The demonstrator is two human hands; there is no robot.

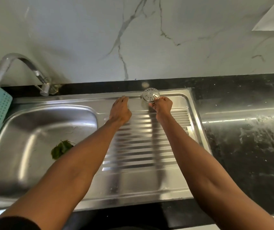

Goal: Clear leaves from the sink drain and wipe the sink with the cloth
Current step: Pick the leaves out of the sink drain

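Stainless sink basin [33, 123] at nine o'clock, green leaves [60, 149] over its drain. Left hand [119, 110] flat, fingers relaxed on drainboard. Right hand [162, 106] pinching drain strainer [150, 95] at twelve. No cloth visible. Risk: strainer slipping from wet pinch, clattering away.

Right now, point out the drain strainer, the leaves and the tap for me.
drain strainer [150, 95]: head view, middle of its slotted top.
leaves [60, 149]: head view, centre of the green clump in the basin.
tap [19, 63]: head view, top of the curved spout.
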